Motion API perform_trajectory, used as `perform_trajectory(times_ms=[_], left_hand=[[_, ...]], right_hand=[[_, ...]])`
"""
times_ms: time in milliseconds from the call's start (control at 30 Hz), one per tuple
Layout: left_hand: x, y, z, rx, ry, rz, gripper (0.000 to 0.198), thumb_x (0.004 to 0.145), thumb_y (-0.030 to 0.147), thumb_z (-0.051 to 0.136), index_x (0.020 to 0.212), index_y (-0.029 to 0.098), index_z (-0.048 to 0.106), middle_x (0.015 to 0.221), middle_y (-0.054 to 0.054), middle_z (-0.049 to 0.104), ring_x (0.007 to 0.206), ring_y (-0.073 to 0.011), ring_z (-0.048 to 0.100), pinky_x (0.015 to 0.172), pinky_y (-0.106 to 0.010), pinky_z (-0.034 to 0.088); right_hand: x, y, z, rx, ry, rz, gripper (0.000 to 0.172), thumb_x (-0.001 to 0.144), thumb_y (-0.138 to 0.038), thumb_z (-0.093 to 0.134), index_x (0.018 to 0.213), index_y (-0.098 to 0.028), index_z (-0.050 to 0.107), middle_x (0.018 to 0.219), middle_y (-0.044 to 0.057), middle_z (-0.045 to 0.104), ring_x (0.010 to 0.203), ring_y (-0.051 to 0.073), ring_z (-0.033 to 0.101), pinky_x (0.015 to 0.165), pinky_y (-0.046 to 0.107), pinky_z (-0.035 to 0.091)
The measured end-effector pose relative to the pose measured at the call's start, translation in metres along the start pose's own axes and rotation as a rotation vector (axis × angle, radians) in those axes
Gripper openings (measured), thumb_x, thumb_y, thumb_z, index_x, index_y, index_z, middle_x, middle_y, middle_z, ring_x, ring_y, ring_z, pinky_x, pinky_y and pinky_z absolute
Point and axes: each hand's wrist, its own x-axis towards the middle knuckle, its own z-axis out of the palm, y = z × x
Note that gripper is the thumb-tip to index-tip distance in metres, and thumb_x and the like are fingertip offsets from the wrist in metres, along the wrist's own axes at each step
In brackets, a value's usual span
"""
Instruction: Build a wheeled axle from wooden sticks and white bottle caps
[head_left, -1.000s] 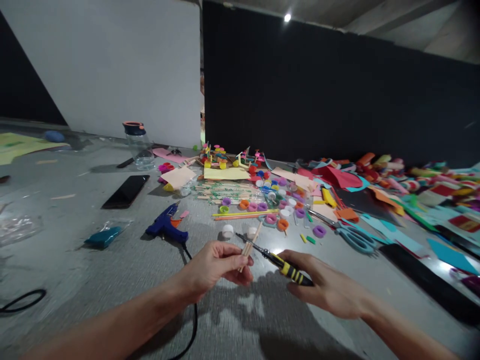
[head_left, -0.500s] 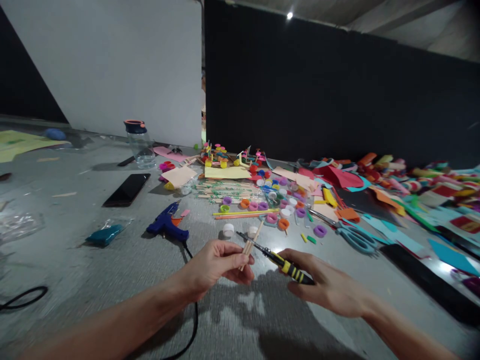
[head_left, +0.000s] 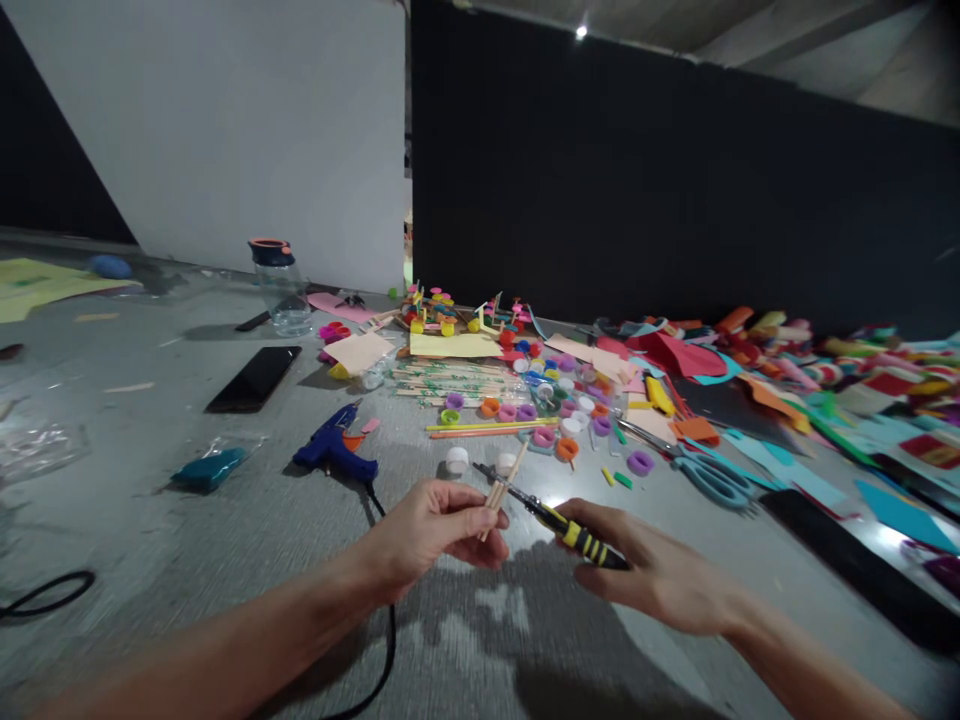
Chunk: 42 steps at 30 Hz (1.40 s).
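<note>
My left hand (head_left: 450,525) pinches a few thin wooden sticks (head_left: 496,494), with one sticking up past the others. In my right hand (head_left: 637,570) is a pair of pliers (head_left: 574,532) with yellow-and-black handles. Their slim dark jaws cross the sticks just above my left fingertips; whether the jaws grip a stick is too small to tell. Two white bottle caps (head_left: 457,460) lie on the table just beyond the hands. Behind them, a yellow and an orange straw or stick (head_left: 491,428) lie side by side.
A blue glue gun (head_left: 335,450) with its black cable lies left of my hands. Farther left are a phone (head_left: 253,380), a clear bottle (head_left: 281,290) and a teal packet (head_left: 210,468). Coloured caps (head_left: 566,447), blue scissors (head_left: 716,478) and paper scraps spread to the right.
</note>
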Motion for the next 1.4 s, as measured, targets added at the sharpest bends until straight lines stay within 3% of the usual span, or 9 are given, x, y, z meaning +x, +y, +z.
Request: perform_trajectory(times_ms=[900, 1133, 1400], left_hand=[[0.002, -0.001, -0.001, -0.005, -0.007, 0.003, 0.041, 0.07, 0.051, 0.084, 0.084, 0.013, 0.076, 0.07, -0.004, 0.075, 0.064, -0.014, 0.069, 0.069, -0.026, 0.056], [0.002, 0.001, 0.0, -0.01, -0.008, -0.001, 0.044, 0.068, 0.053, 0.085, 0.083, 0.013, 0.075, 0.068, -0.004, 0.074, 0.063, -0.0141, 0.068, 0.067, -0.027, 0.055], [0.001, -0.002, 0.003, -0.02, -0.01, -0.013, 0.046, 0.067, 0.054, 0.086, 0.082, 0.012, 0.076, 0.066, -0.004, 0.073, 0.061, -0.014, 0.067, 0.067, -0.027, 0.056]], right_hand=[[0.001, -0.003, 0.001, -0.025, 0.021, 0.013, 0.046, 0.085, -0.032, 0.058, 0.129, -0.017, 0.06, 0.119, 0.012, 0.067, 0.104, 0.031, 0.062, 0.08, 0.039, 0.05], [0.0, -0.004, 0.011, -0.109, 0.071, -0.016, 0.036, 0.087, -0.021, 0.051, 0.121, -0.018, 0.06, 0.112, 0.01, 0.067, 0.101, 0.028, 0.061, 0.085, 0.041, 0.047], [-0.001, 0.002, 0.016, -0.157, 0.092, -0.037, 0.04, 0.079, -0.013, 0.052, 0.118, -0.017, 0.059, 0.108, 0.01, 0.066, 0.102, 0.029, 0.059, 0.087, 0.041, 0.045]])
